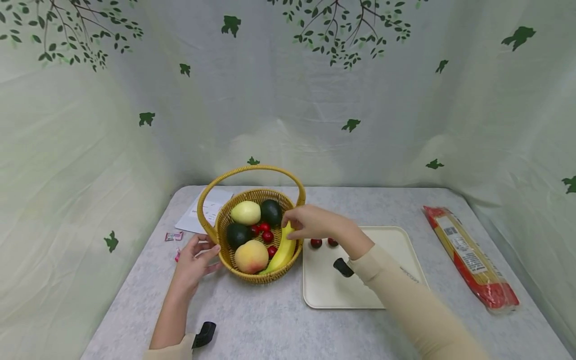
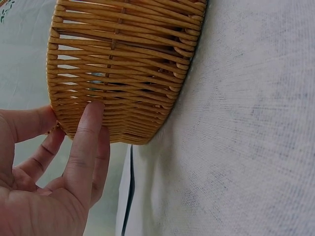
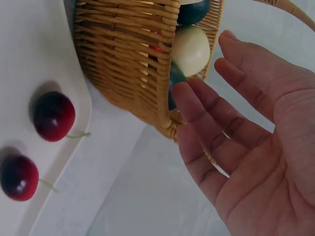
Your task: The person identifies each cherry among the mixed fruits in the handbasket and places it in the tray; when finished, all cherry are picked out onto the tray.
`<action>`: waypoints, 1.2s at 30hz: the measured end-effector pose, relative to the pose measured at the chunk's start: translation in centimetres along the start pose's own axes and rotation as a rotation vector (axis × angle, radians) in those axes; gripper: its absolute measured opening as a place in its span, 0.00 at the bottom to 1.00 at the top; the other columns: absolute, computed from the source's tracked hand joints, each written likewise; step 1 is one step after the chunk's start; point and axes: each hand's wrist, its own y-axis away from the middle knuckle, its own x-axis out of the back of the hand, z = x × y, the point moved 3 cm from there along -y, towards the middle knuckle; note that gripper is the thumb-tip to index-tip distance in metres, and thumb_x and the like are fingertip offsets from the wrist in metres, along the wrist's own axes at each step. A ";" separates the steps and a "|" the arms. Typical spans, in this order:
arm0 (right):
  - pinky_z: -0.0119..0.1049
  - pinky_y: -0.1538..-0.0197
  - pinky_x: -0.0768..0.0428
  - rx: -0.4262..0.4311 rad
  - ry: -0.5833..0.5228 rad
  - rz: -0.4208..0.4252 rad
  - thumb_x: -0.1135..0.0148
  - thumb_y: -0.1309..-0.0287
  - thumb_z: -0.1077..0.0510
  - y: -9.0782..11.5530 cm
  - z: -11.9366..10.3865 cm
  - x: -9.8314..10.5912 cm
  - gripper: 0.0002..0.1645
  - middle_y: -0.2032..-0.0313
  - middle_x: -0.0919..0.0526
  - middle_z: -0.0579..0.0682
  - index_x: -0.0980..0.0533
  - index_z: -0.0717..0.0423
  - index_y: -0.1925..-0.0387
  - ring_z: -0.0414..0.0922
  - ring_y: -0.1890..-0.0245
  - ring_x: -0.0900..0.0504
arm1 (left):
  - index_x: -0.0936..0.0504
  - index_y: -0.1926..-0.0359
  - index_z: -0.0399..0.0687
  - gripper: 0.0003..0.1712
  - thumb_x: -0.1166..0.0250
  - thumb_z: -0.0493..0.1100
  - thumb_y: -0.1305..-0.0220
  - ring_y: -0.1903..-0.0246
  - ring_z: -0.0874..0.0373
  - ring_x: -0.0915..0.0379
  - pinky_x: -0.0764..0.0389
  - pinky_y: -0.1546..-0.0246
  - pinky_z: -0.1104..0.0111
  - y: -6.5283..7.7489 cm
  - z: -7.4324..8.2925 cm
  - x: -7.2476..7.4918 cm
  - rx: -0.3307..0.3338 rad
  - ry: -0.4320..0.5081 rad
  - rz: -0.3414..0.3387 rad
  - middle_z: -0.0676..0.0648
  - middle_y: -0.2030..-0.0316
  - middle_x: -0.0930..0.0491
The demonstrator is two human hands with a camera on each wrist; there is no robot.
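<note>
A wicker basket (image 1: 261, 279) with a tall arched handle stands on the table. Inside lie a banana (image 1: 284, 250), a peach (image 1: 251, 257), a pale yellow-green fruit (image 1: 246, 213), two dark green avocado-like fruits (image 1: 271, 213) and several red cherries (image 1: 267, 236). At the basket's left side, my left hand (image 1: 192, 262) holds the rim, with fingers against the woven wall in the left wrist view. My right hand (image 1: 312, 222) is over the right rim beside the banana's upper end; in the right wrist view its fingers are loosely bent with nothing between them.
Right of the basket lies a cream tray (image 1: 355, 295) bearing dark red cherries (image 3: 54, 116). A long pasta packet (image 1: 470, 257) rests at the table's right. Left of the basket are small pink wrapped sweets (image 1: 173, 236) and a white paper sheet (image 1: 189, 220).
</note>
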 end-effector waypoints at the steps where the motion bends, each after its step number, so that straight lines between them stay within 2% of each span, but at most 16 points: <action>1: 0.37 0.50 0.16 -0.004 0.003 -0.009 0.30 0.27 0.52 -0.4 -0.2 -0.1 0.17 0.56 0.14 0.48 0.18 0.52 0.42 0.42 0.59 0.19 | 0.33 0.33 0.44 0.22 0.36 0.41 0.20 0.53 0.64 0.19 0.06 0.52 0.59 0.0 -0.1 0.0 0.000 0.000 0.000 0.40 0.40 0.26; 6: 0.41 0.45 0.14 -0.001 0.013 -0.056 0.30 0.27 0.53 -1.9 -0.9 -0.7 0.17 0.46 0.14 0.57 0.18 0.52 0.41 0.46 0.53 0.17 | 0.33 0.33 0.45 0.22 0.37 0.41 0.20 0.52 0.63 0.19 0.07 0.51 0.58 -0.2 -0.3 0.0 0.004 0.004 -0.003 0.40 0.39 0.26; 13: 0.42 0.42 0.15 -0.021 0.029 -0.116 0.30 0.27 0.54 -4.2 -1.8 -1.4 0.21 0.43 0.13 0.56 0.18 0.57 0.38 0.50 0.45 0.16 | 0.32 0.35 0.45 0.20 0.36 0.42 0.20 0.52 0.63 0.19 0.06 0.53 0.59 0.0 -0.1 0.2 -0.015 0.015 -0.002 0.40 0.41 0.26; 15: 0.41 0.43 0.15 -0.045 0.038 -0.134 0.30 0.27 0.54 -4.7 -1.9 -1.6 0.23 0.42 0.14 0.57 0.19 0.57 0.36 0.49 0.45 0.17 | 0.32 0.36 0.45 0.20 0.36 0.42 0.21 0.52 0.63 0.19 0.06 0.53 0.60 0.0 0.0 0.2 -0.019 0.018 -0.002 0.40 0.41 0.26; 18: 0.37 0.49 0.17 -0.074 0.058 -0.161 0.31 0.26 0.53 -5.4 -1.9 -1.9 0.23 0.45 0.14 0.55 0.19 0.55 0.35 0.46 0.51 0.19 | 0.32 0.36 0.46 0.19 0.36 0.42 0.20 0.53 0.63 0.18 0.06 0.54 0.61 0.0 0.0 0.1 -0.012 0.019 0.011 0.40 0.41 0.26; 23: 0.34 0.55 0.23 -0.142 0.107 -0.195 0.29 0.28 0.51 -5.7 -1.6 -2.3 0.22 0.51 0.14 0.49 0.18 0.50 0.37 0.42 0.59 0.25 | 0.31 0.36 0.45 0.20 0.36 0.42 0.21 0.50 0.61 0.19 0.07 0.52 0.58 -0.2 0.1 -0.8 -0.002 0.030 -0.007 0.39 0.39 0.26; 27: 0.34 0.51 0.20 -0.166 0.111 -0.208 0.29 0.28 0.53 -6.1 -1.8 -2.4 0.20 0.49 0.13 0.47 0.17 0.49 0.38 0.41 0.56 0.22 | 0.31 0.36 0.44 0.20 0.35 0.41 0.21 0.50 0.61 0.19 0.07 0.51 0.57 -0.3 0.2 -1.1 0.000 0.043 -0.007 0.40 0.40 0.26; 36: 0.38 0.46 0.18 -0.201 0.049 -0.244 0.28 0.29 0.54 -7.6 -2.7 -2.8 0.16 0.47 0.15 0.47 0.15 0.48 0.43 0.45 0.47 0.22 | 0.32 0.37 0.44 0.19 0.36 0.41 0.21 0.51 0.61 0.19 0.07 0.52 0.58 0.0 0.3 -0.1 -0.001 0.037 0.008 0.40 0.40 0.26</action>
